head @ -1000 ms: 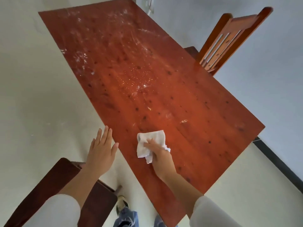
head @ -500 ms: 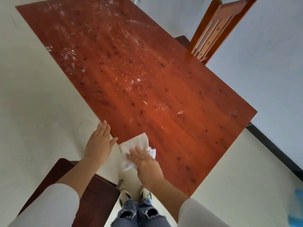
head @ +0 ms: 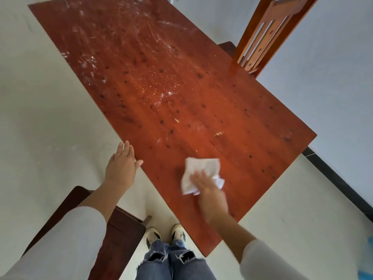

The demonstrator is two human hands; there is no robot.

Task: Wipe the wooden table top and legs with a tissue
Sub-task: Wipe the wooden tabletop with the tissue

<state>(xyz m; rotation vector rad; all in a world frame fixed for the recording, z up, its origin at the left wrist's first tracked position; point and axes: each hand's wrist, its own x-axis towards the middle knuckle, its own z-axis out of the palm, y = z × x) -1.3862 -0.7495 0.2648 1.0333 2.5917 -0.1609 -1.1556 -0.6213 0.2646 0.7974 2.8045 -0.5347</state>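
Right hand (head: 210,191) presses tissue (head: 198,168) on table top (head: 201,93) — left hand (head: 121,168) alongside.

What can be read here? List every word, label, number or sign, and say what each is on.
None. No text shows on the wooden table, the tissue, the wooden chair or the shoes. The white marks on the table top are smears, not writing.
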